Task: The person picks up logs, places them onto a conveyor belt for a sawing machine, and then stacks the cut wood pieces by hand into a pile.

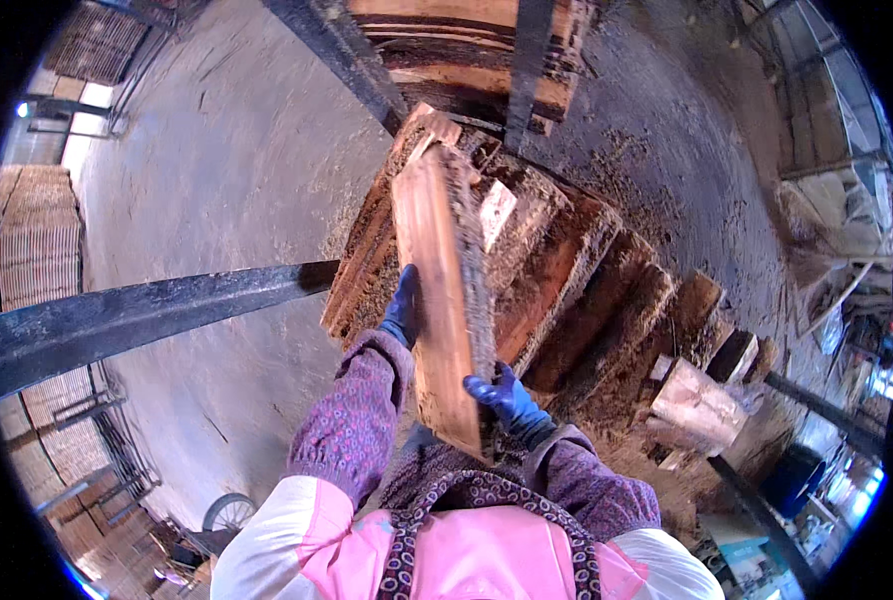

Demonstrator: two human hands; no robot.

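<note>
A long, rough-edged wooden slab with a pale sawn face and dark bark along its right edge is held lengthwise in front of me. Gloved in blue, my left hand grips its left edge about midway, the fingers partly hidden behind it. Lower down, my right hand is closed on the bark edge near the close end. Beneath and beyond lies a pile of bark-edged slabs, sprinkled with sawdust; the held slab covers part of it.
Dark metal beams reach the pile from the left and from the far side. Another timber stack stands beyond. Short wood offcuts lie at the pile's right end. Stacked boards line the left, near a wheel; a dark blue barrel stands lower right.
</note>
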